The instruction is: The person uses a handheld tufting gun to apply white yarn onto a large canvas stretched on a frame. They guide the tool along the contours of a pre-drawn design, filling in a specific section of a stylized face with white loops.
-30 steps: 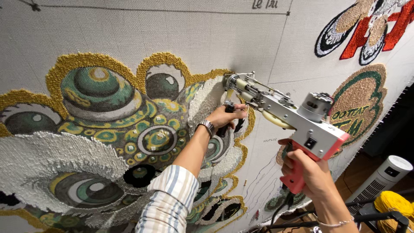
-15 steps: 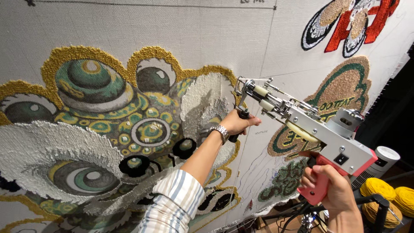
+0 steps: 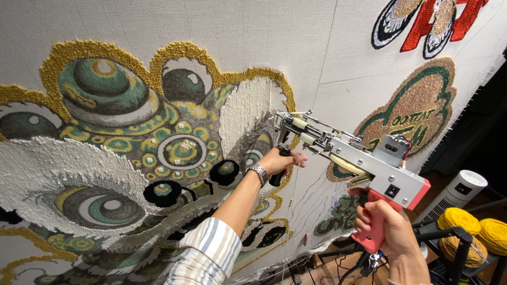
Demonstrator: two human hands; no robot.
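Observation:
A tufting gun (image 3: 364,166) with a silver body and a red pistol grip is pressed nose-first against a stretched grey cloth (image 3: 296,47). My right hand (image 3: 388,232) is wrapped around the red grip at the lower right. My left hand (image 3: 282,161), with a metal watch on the wrist, grips the black front handle under the gun's nose. The nose touches the cloth at the right edge of a large tufted design (image 3: 142,137) of gold outlines, green eyes and white patches.
Other tufted pieces sit on the cloth: a round green and tan one (image 3: 417,111) and a red and white one (image 3: 428,24). A white tower fan (image 3: 454,192) and yellow yarn cones (image 3: 467,227) on a black rack stand at the lower right.
The gun and both hands have moved down and to the right along the design's right edge. The view has swung so the fan and yarn cones show more.

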